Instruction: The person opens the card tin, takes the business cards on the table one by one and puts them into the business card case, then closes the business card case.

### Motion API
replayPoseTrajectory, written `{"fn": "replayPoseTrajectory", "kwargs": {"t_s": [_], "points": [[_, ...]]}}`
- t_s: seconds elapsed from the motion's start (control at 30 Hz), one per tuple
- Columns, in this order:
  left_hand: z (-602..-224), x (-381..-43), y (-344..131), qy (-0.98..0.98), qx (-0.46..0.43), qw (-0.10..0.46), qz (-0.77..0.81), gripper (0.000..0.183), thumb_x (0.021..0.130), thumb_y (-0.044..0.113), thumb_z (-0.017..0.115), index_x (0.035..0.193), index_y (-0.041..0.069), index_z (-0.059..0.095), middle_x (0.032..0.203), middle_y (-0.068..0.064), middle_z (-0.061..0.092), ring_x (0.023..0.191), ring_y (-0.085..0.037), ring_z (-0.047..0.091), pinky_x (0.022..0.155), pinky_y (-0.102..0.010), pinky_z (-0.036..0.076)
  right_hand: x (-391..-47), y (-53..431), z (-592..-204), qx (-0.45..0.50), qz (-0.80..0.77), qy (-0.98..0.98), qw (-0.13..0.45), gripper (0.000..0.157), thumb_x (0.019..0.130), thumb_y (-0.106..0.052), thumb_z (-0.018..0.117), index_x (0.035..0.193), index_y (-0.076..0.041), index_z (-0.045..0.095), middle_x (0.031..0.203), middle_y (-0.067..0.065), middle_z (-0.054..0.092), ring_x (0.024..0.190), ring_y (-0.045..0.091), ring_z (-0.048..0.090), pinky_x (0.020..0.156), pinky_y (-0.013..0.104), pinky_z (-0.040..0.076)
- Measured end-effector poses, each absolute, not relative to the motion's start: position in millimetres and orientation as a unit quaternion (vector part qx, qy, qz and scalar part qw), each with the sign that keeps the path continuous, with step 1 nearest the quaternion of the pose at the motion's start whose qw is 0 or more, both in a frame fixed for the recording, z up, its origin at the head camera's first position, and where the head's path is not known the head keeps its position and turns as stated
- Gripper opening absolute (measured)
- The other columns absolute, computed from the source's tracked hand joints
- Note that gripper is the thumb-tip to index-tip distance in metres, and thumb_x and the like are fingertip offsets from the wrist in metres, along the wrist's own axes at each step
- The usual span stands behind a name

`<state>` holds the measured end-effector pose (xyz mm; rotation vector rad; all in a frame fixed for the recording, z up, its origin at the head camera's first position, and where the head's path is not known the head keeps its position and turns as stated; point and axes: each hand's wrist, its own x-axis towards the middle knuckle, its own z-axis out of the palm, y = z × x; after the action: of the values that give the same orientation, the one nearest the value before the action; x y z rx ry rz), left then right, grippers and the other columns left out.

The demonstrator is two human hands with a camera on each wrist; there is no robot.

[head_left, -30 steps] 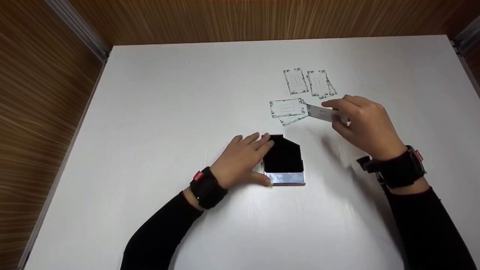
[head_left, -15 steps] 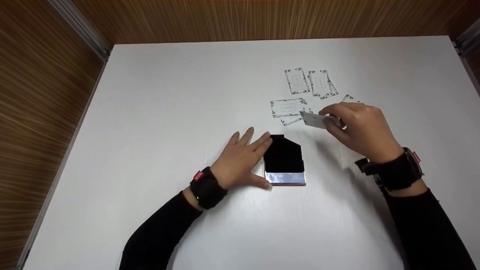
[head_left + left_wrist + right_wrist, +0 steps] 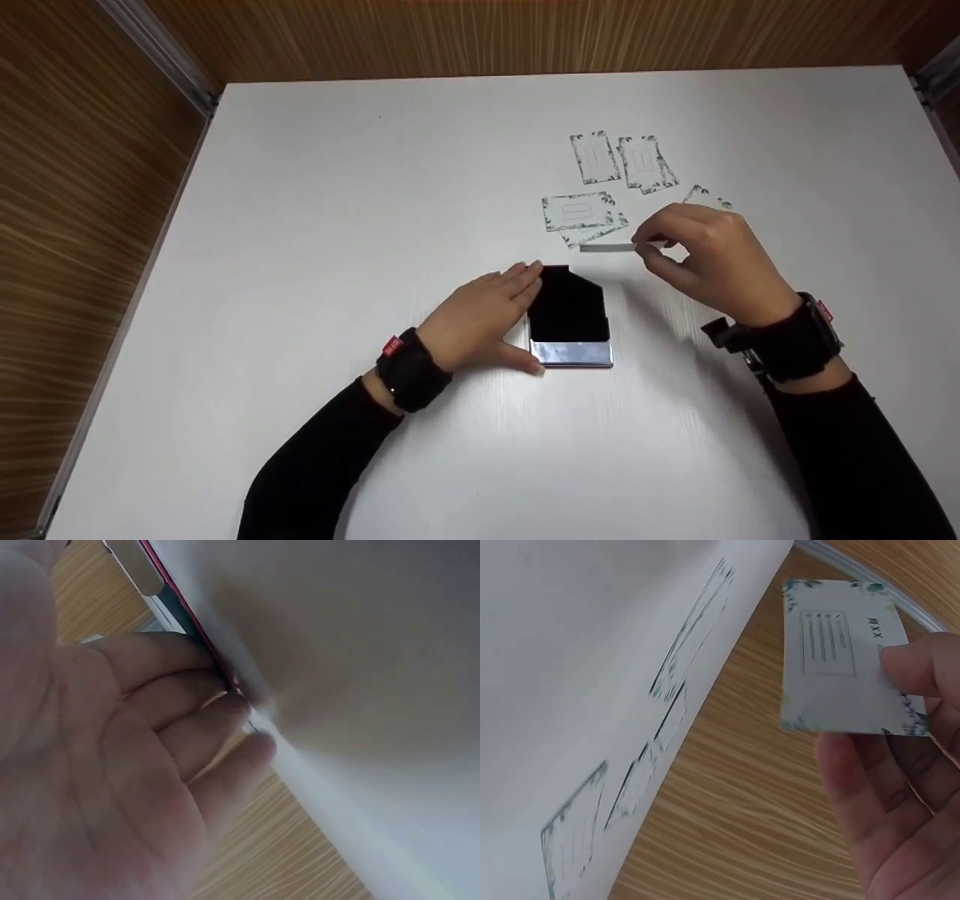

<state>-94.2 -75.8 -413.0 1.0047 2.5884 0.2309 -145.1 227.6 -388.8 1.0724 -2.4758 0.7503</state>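
My right hand (image 3: 709,259) pinches a business card (image 3: 844,664) between thumb and fingers, held above the table. Seen edge-on from the head, that card looks like a thin strip; the right wrist view shows its printed face with leafy corners. Below and left of it lies a card case (image 3: 568,311), black inside, with a shiny silver band at its near end. My left hand (image 3: 487,319) rests along the case's left side. Its fingers are nearly straight, the fingertips at the far corner and the thumb by the near one. The left wrist view shows the case's thin red edge against those fingers.
Two overlapping cards (image 3: 577,211) lie just beyond the case. Farther back are a single card (image 3: 595,157) and an overlapping pair (image 3: 641,163). Another card (image 3: 705,197) is partly hidden behind my right hand. Wood-grain panels (image 3: 525,37) border the white table (image 3: 337,187).
My right hand has drawn slightly toward me and left with the pinched card, which has tilted to edge-on. A card behind that hand has come into view. My left hand stays by the case.
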Motion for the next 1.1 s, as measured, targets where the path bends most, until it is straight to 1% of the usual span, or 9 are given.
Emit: {"fn": "replayPoseTrajectory", "kwargs": {"t_s": [0.07,0.13,0.2,0.3,0.47,0.57,0.7,0.83,1.1], "points": [[-413,-95,-77,0.911,0.360,0.178,0.095,0.113,0.078,0.073,0.067,0.156,0.002,0.028,0.167,-0.008,0.015,0.154,-0.023,0.017,0.124,-0.036,0.020,-145,226,-389,0.380,0.292,-0.862,0.165,0.018,0.081,0.007,0.072,0.089,-0.009,0.072,0.084,-0.001,0.072,0.075,0.009,0.065,0.070,0.019,0.051],[-413,-96,-78,0.909,0.363,0.176,0.104,0.113,0.078,0.073,0.068,0.156,0.001,0.029,0.167,-0.009,0.017,0.153,-0.023,0.018,0.123,-0.036,0.021,-144,224,-391,0.379,0.308,-0.857,0.165,0.022,0.079,0.010,0.072,0.091,-0.008,0.073,0.084,0.000,0.073,0.073,0.011,0.065,0.068,0.021,0.050],[-413,-96,-78,0.908,0.364,0.175,0.109,0.113,0.078,0.072,0.068,0.156,0.001,0.029,0.167,-0.009,0.018,0.153,-0.023,0.018,0.123,-0.037,0.022,-144,223,-392,0.379,0.316,-0.853,0.168,0.026,0.077,0.012,0.073,0.093,-0.008,0.074,0.085,0.001,0.073,0.072,0.014,0.065,0.066,0.022,0.049],[-412,-97,-79,0.909,0.362,0.175,0.113,0.113,0.077,0.073,0.068,0.156,0.002,0.029,0.167,-0.008,0.018,0.153,-0.023,0.017,0.122,-0.038,0.024,-143,222,-392,0.388,0.297,-0.856,0.166,0.028,0.077,0.012,0.074,0.095,-0.009,0.074,0.087,0.001,0.074,0.073,0.013,0.067,0.065,0.023,0.050],[-410,-97,-78,0.910,0.349,0.191,0.117,0.112,0.078,0.073,0.067,0.157,0.004,0.026,0.168,-0.005,0.013,0.155,-0.020,0.011,0.123,-0.039,0.022,-143,217,-392,0.407,0.301,-0.851,0.139,0.025,0.079,0.009,0.075,0.095,-0.010,0.072,0.090,-0.002,0.074,0.074,0.011,0.069,0.064,0.025,0.055],[-409,-97,-78,0.910,0.346,0.193,0.117,0.112,0.078,0.073,0.067,0.157,0.005,0.026,0.168,-0.004,0.012,0.155,-0.020,0.010,0.123,-0.039,0.022,-142,214,-394,0.411,0.313,-0.848,0.118,0.022,0.082,0.007,0.074,0.094,-0.010,0.071,0.092,-0.004,0.073,0.073,0.010,0.070,0.065,0.025,0.057],[-409,-96,-78,0.910,0.349,0.190,0.116,0.112,0.078,0.073,0.067,0.157,0.004,0.027,0.168,-0.005,0.013,0.154,-0.021,0.012,0.123,-0.039,0.023,-141,211,-397,0.413,0.321,-0.847,0.095,0.019,0.084,0.006,0.073,0.094,-0.010,0.070,0.093,-0.003,0.071,0.072,0.011,0.070,0.063,0.024,0.057],[-409,-96,-78,0.911,0.347,0.193,0.114,0.113,0.078,0.074,0.066,0.157,0.006,0.026,0.168,-0.004,0.012,0.154,-0.020,0.011,0.123,-0.039,0.022,-140,210,-399,0.415,0.322,-0.848,0.073,0.018,0.085,0.004,0.073,0.095,-0.011,0.070,0.093,-0.003,0.070,0.073,0.009,0.069,0.066,0.020,0.054],[-408,-98,-77,0.910,0.353,0.185,0.112,0.113,0.077,0.074,0.068,0.157,0.004,0.027,0.167,-0.005,0.015,0.154,-0.022,0.015,0.122,-0.039,0.024,-138,203,-403,0.443,0.336,-0.828,0.074,0.019,0.084,0.004,0.075,0.094,-0.011,0.070,0.094,-0.005,0.068,0.071,0.008,0.067,0.065,0.016,0.053]]}}
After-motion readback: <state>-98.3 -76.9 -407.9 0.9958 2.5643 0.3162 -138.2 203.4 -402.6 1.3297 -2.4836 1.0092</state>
